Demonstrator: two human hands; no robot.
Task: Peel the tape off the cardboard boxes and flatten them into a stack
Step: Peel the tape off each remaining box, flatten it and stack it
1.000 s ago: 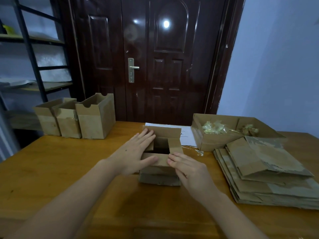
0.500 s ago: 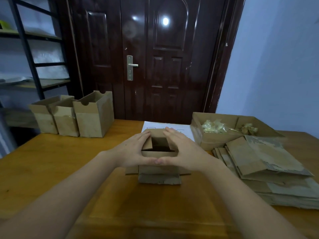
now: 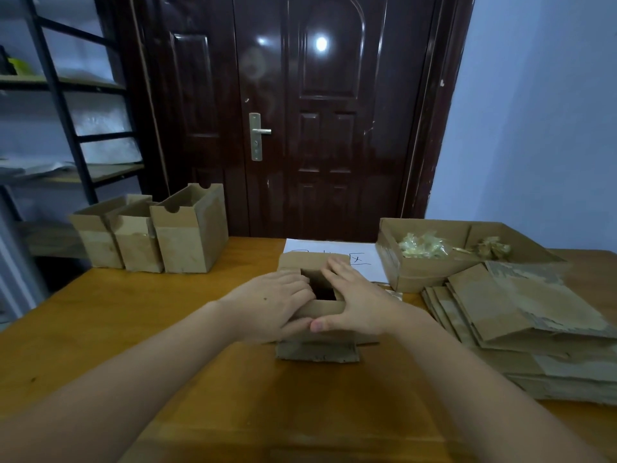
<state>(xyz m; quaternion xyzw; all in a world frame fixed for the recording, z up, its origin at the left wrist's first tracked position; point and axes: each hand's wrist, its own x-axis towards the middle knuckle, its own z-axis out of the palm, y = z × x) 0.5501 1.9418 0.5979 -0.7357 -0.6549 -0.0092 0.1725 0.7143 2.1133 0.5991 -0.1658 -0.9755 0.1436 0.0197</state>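
Head view: 2 hands press on 1 open box at table centre.

Left hand (image 3: pixel 277 302) lies palm-down over the left flap of the small cardboard box (image 3: pixel 317 342), fingers straight and close together, thumb along the near edge. Right hand (image 3: pixel 357 295) lies flat over the right flap, fingers extended toward the far edge, thumb tip meeting the left thumb; neither hand grips. Both forearms reach in from the near edge. The box sits on the wooden table (image 3: pixel 133 329), just left of the flattened stack (image 3: pixel 521 322). 3 upright boxes (image 3: pixel 153 235) stand far left; a tray of tape scraps (image 3: pixel 430 252) sits behind the stack.
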